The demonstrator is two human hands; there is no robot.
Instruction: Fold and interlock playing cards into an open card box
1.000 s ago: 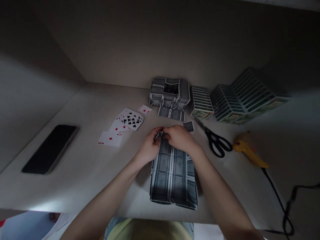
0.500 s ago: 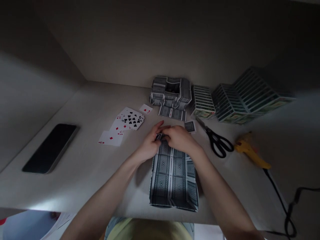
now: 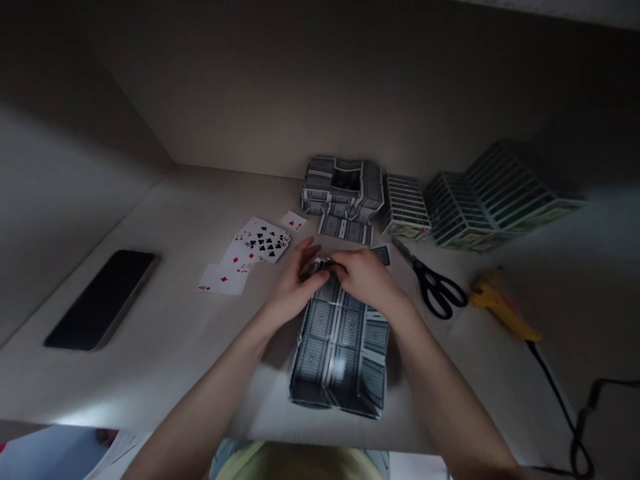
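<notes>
In front of me lies a long box made of playing cards point(image 3: 334, 340), its grey patterned card backs facing up. My left hand point(image 3: 297, 283) is at the box's far left corner, thumb over the top and fingers round the far end. From the right, my right hand point(image 3: 367, 280) pinches the same far edge, its fingertips partly hidden. One card point(image 3: 383, 255) lies face down just beyond my right hand. Past my hands, joined cards point(image 3: 345, 229) lie flat before a larger card structure point(image 3: 345, 187) with a square opening.
Face-up playing cards point(image 3: 257, 247) are spread on the left, with a black phone point(image 3: 103, 299) farther left. Black scissors point(image 3: 435, 287) and a yellow glue gun point(image 3: 505, 313) with its cable lie right. Slatted card structures point(image 3: 407, 207) stand along the back wall.
The near end of the card box has swung slightly left and lifted a little. My left thumb has stretched onto its top, while my right hand stays at the far edge.
</notes>
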